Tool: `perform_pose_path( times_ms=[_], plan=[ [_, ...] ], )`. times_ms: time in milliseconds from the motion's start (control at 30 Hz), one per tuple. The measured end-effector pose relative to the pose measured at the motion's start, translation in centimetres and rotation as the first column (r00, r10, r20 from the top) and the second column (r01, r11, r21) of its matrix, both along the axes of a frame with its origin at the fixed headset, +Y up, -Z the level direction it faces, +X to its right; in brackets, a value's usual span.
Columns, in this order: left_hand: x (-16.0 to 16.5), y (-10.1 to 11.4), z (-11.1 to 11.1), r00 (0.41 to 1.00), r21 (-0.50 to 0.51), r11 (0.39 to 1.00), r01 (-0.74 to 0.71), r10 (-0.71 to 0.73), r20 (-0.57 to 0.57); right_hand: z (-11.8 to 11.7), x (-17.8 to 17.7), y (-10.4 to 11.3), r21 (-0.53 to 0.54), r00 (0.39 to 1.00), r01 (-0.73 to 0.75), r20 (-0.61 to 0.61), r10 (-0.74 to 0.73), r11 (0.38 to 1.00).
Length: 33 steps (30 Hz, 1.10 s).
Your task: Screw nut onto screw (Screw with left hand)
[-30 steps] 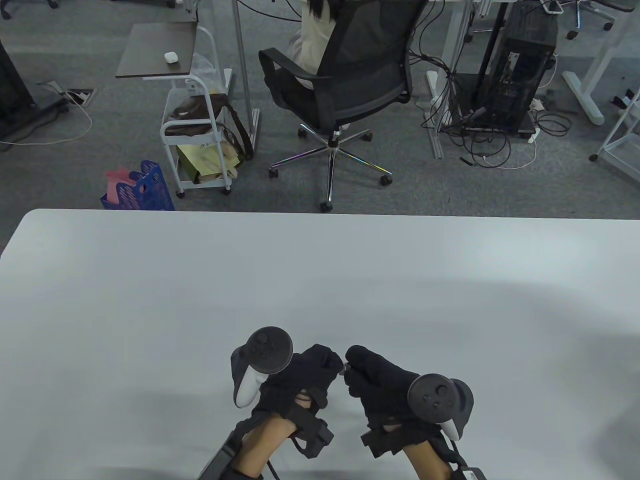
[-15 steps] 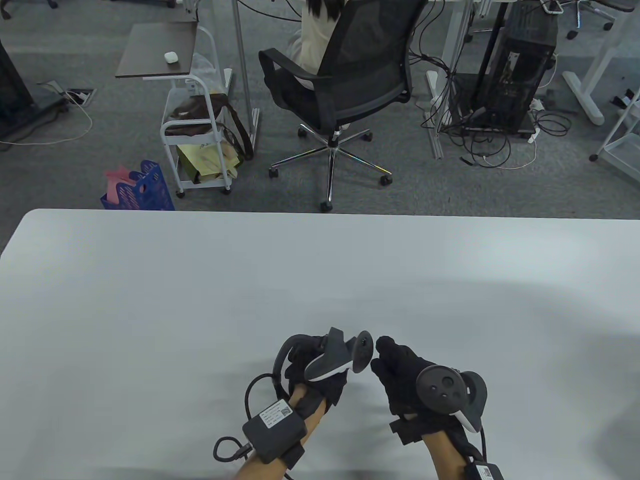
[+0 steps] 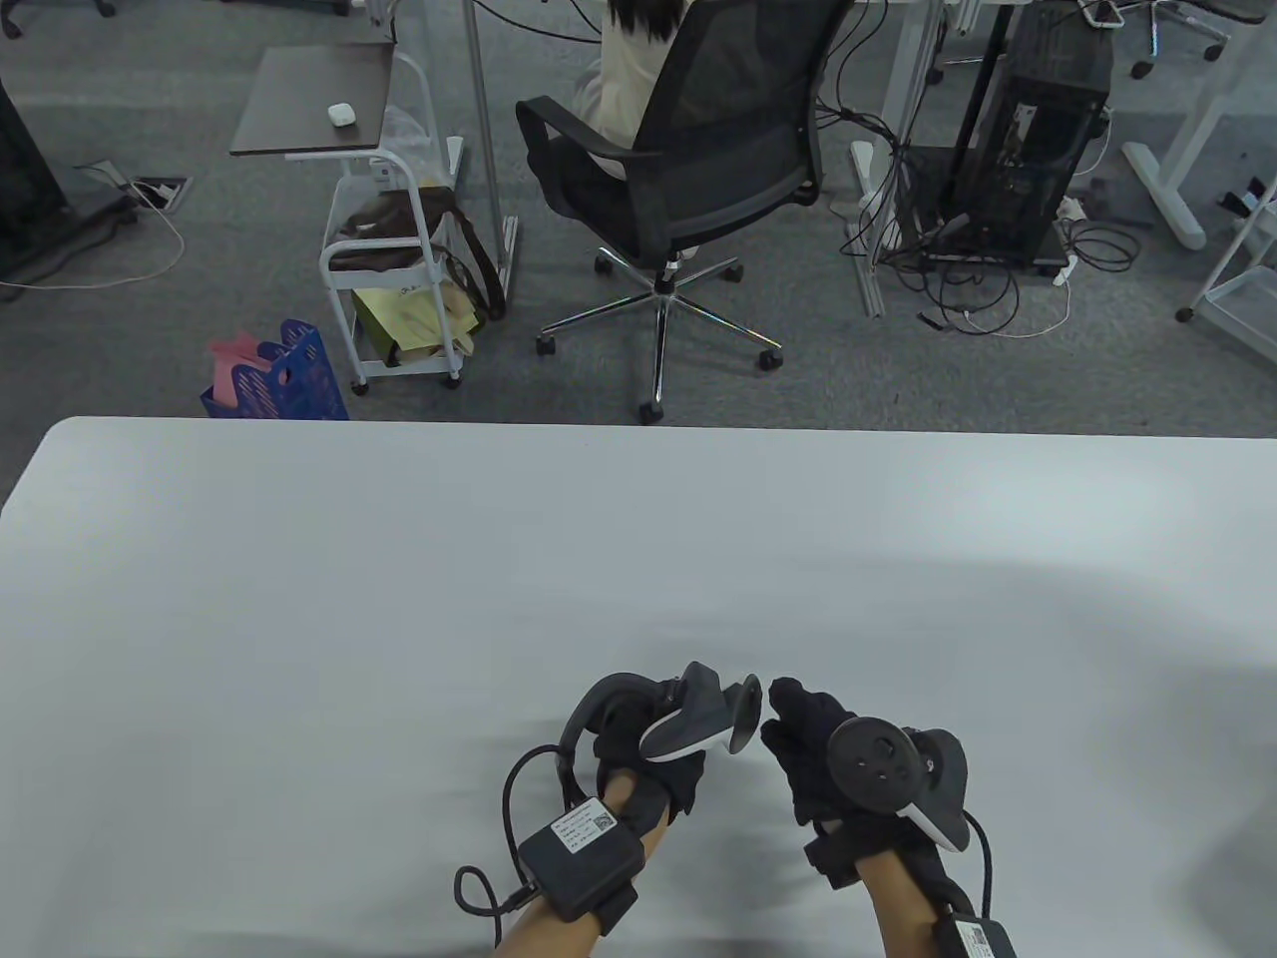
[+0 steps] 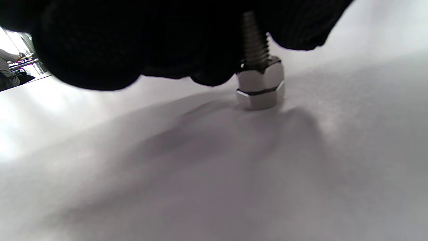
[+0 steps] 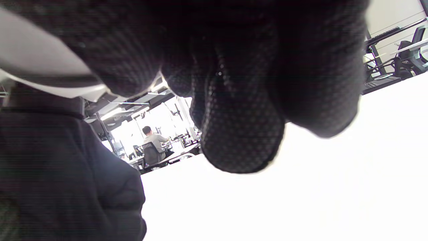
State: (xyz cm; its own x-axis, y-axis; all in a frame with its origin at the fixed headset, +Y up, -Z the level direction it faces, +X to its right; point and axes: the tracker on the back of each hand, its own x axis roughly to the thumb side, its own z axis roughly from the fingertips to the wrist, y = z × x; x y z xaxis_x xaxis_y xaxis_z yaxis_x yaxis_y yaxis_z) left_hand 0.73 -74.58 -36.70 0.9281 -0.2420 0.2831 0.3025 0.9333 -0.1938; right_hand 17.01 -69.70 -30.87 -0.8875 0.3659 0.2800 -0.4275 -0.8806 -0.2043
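In the left wrist view a steel screw [image 4: 255, 47] stands head down on the white table [image 4: 200, 174]. A hex nut [image 4: 260, 74] sits on its thread, tight against the hex head. The shaft's upper end runs into my left hand's dark gloved fingers [image 4: 167, 40], which grip it. In the table view my left hand [image 3: 718, 748] is rolled over, its tracker facing right and hiding the screw. My right hand [image 3: 783, 714] is just to its right, fingers curled. The right wrist view shows those curled fingers [image 5: 240, 134] with nothing visible between them.
The white table [image 3: 399, 599] stretches far and to both sides of my hands. Beyond its far edge are an office chair [image 3: 688, 170], a small cart [image 3: 389, 249] and a blue basket [image 3: 279, 384] on the floor.
My left forearm has rolled over, so the wrist box now faces up and the tracker points right. Both hands have shifted a little to the right and stayed together.
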Motion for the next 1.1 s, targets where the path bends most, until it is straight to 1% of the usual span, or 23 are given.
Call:
perform_pose_path(
  times_ms=[67, 167, 200, 267, 333, 433, 500, 567, 667, 767, 867, 967, 1100],
  plan=[
    [0.1, 0.0, 0.1, 1.0, 0.017, 1.0, 0.023, -0.023, 0.01, -0.1, 0.1, -0.1, -0.005, 1.0, -0.001, 0.004, 0.001, 1.0],
    [0.0, 0.0, 0.2, 1.0, 0.041, 0.999, 0.01, -0.011, 0.018, -0.2, 0.2, -0.3, -0.02, 1.0, 0.004, 0.007, -0.003, 1.0],
    [-0.1, 0.0, 0.2, 1.0, 0.035, 0.999, 0.002, -0.003, 0.017, -0.2, 0.2, -0.3, -0.021, 1.0, 0.0, 0.008, 0.0, 1.0],
    [-0.6, 0.6, 0.3, 0.999, 0.03, 0.999, -0.043, 0.043, 0.006, -0.1, 0.3, -0.2, -0.019, 1.0, -0.004, 0.009, 0.004, 1.0],
    [-1.5, 1.8, 0.7, 0.993, 0.051, 0.991, -0.122, 0.122, -0.003, -0.2, 0.3, -0.1, -0.005, 1.0, -0.007, 0.012, 0.007, 1.0],
    [-3.9, 4.1, 0.9, 0.964, 0.109, 0.96, -0.258, 0.263, -0.03, 0.1, 0.2, 0.3, 0.051, 0.999, -0.042, 0.022, 0.041, 0.998],
    [-6.2, 5.5, 1.2, 0.936, 0.142, 0.929, -0.342, 0.35, -0.035, 0.3, 0.1, 0.7, 0.104, 0.995, -0.096, 0.036, 0.093, 0.99],
    [-8.4, 6.4, 1.6, 0.921, 0.178, 0.909, -0.377, 0.388, -0.03, 0.5, 0.0, 1.1, 0.155, 0.988, -0.149, 0.056, 0.142, 0.977],
    [-12.2, 7.1, 2.4, 0.922, 0.241, 0.9, -0.364, 0.384, -0.043, 0.7, -0.2, 1.6, 0.212, 0.966, -0.256, 0.094, 0.241, 0.943],
    [-15.1, 7.3, 3.4, 0.923, 0.295, 0.889, -0.351, 0.381, -0.05, 0.8, -0.2, 2.0, 0.249, 0.931, -0.364, 0.137, 0.34, 0.897],
    [-16.8, 7.0, 4.2, 0.917, 0.335, 0.871, -0.359, 0.396, -0.046, 0.9, -0.1, 2.3, 0.27, 0.905, -0.423, 0.171, 0.389, 0.865],
    [-17.7, 6.5, 4.4, 0.902, 0.341, 0.857, -0.386, 0.429, -0.056, 0.9, 0.3, 2.4, 0.271, 0.891, -0.452, 0.193, 0.412, 0.85],
    [-18.4, 5.9, 4.0, 0.888, 0.31, 0.858, -0.409, 0.452, -0.08, 0.9, 0.7, 2.3, 0.247, 0.871, -0.486, 0.213, 0.442, 0.839]
  ],
)
